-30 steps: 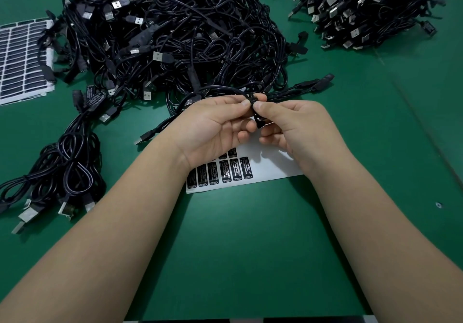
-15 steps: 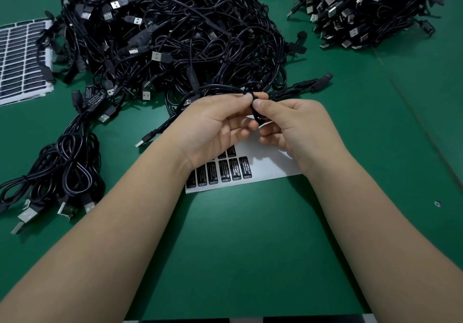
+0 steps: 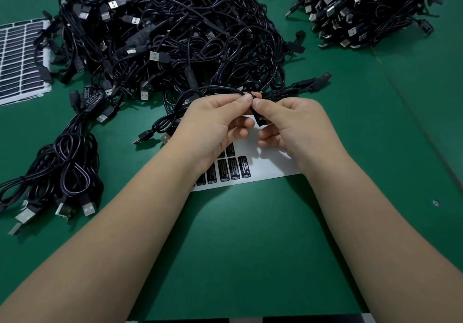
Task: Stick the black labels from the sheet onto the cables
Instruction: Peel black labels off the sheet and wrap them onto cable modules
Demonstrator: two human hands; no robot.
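Both bare forearms extended forward, left hand (image 3: 213,124) and right hand (image 3: 298,127) brought together, fingertips pinched closed, remaining fingers curled.

Single head-worn view, angled forward and down, close over green table (image 3: 250,247); cable pile (image 3: 175,29) at 12 o'clock.

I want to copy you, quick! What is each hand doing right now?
Left hand: pinches the black cable between thumb and fingertips.
Right hand: pinches the same cable, pressing a black label around it.
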